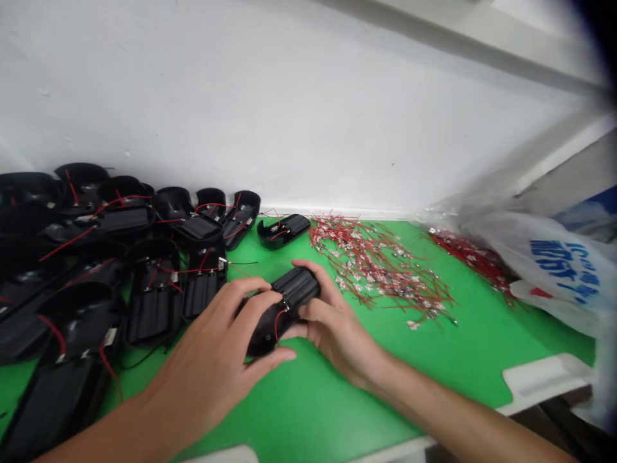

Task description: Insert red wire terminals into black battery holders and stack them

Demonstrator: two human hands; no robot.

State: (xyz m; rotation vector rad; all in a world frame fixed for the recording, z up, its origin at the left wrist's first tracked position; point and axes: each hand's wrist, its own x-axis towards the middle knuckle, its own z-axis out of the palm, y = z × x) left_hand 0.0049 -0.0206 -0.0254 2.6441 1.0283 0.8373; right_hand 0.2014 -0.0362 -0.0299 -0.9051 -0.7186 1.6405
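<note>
Both hands hold one black plastic housing [296, 286] just above the green tabletop, its battery-slot end tilted up and to the right. My left hand [236, 328] grips the rounded end, the index finger pressing inside near small metal contacts and the thumb along the near rim. Around the slotted end are the fingers of my right hand [332, 315], its thumb on the near side. A short red wire [278, 323] curves out of the housing's middle. The palm side of the left hand hides part of the rounded end.
Many similar black housings [154, 308] with red wires crowd the left. One more housing [284, 230] lies by the wall. A spread of red wires with metal tabs [380, 263] covers the right, beside a plastic bag [554, 257] with more wires. A white wall [308, 116] rises behind.
</note>
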